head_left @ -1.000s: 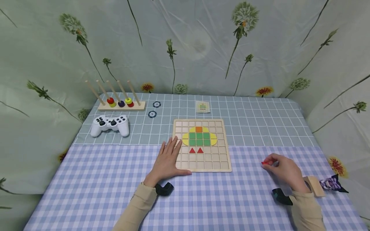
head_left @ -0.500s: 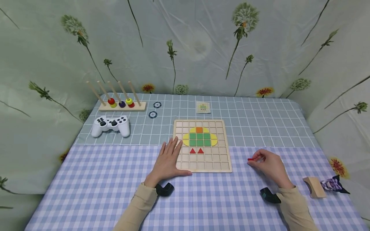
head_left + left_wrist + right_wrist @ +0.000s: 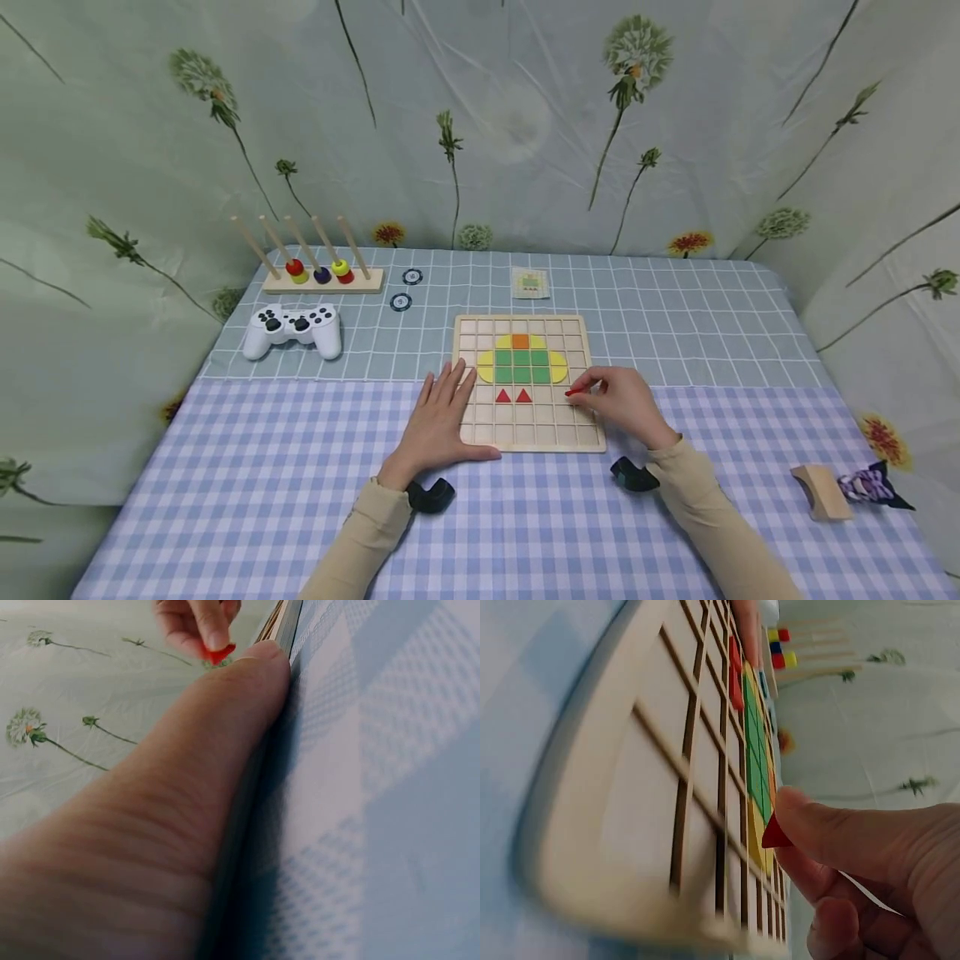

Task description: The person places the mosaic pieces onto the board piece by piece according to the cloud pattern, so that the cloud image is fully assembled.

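Note:
A wooden grid board (image 3: 480, 433) lies on the table, with green squares (image 3: 521, 367), yellow rounded corner pieces, an orange square (image 3: 521, 342) and two red triangles (image 3: 503, 397) set in its cells. My left hand (image 3: 435, 425) rests on the board's left edge with fingers spread, its thumb along the near edge. Over the board's right part, my right hand (image 3: 622, 404) pinches a red triangle piece (image 3: 775, 834) between thumb and fingers. The right wrist view shows this piece raised above the cells. In the left wrist view the left thumb (image 3: 247, 690) fills the middle.
Behind the board lies a small pattern card (image 3: 530, 283). At the back left are a peg stand (image 3: 322, 282) with coloured beads, a white game controller (image 3: 292, 329) and two round chips (image 3: 401, 302). A wooden arch block (image 3: 822, 493) and a purple-black figure (image 3: 870, 485) sit at right.
My right hand has moved left from the open tablecloth to above the board, carrying the red triangle. My left hand stays on the board's edge.

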{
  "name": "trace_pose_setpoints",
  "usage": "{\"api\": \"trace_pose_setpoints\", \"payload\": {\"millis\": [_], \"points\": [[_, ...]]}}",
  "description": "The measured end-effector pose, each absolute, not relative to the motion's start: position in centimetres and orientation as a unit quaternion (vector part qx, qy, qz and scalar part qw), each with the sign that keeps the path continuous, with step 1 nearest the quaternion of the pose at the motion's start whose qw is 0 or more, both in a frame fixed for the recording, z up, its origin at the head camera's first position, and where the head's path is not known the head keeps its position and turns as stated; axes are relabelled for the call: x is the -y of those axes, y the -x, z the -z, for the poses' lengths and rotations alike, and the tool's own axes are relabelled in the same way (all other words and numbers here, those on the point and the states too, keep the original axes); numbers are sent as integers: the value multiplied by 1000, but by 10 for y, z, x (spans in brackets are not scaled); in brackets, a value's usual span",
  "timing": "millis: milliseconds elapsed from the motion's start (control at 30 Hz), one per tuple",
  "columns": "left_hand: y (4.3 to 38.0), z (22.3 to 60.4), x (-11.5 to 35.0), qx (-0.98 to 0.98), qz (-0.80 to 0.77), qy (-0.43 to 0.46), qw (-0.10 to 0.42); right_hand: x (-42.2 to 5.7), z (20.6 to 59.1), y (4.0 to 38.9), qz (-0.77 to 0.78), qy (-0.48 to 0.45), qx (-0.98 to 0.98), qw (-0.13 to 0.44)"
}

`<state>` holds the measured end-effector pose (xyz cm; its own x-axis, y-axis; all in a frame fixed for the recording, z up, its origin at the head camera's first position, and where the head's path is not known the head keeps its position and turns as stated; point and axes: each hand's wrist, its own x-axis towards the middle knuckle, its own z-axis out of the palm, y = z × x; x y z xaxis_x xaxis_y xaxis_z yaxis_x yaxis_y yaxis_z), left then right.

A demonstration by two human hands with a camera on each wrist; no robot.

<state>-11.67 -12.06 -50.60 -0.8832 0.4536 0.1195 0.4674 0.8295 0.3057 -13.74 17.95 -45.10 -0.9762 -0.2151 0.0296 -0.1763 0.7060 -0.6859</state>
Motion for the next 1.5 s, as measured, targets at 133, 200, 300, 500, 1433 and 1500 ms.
{"api": "trace_pose_setpoints", "payload": {"millis": [133,200,300,500,1433,1500], "points": [[117,506,120,958,159,237,16,-164,452,143,366,140,-920,24],[117,505,120,959,157,235,12,-158,453,145,363,163,-917,20],[117,505,120,959,159,235,8,-152,456,148,360,189,-913,21],[116,504,120,958,163,238,10,-145,459,151,359,201,-911,37],[120,503,121,958,161,238,15,-149,472,147,374,207,-904,-25],[120,503,122,958,159,237,13,-153,471,147,382,195,-903,-24]]}}
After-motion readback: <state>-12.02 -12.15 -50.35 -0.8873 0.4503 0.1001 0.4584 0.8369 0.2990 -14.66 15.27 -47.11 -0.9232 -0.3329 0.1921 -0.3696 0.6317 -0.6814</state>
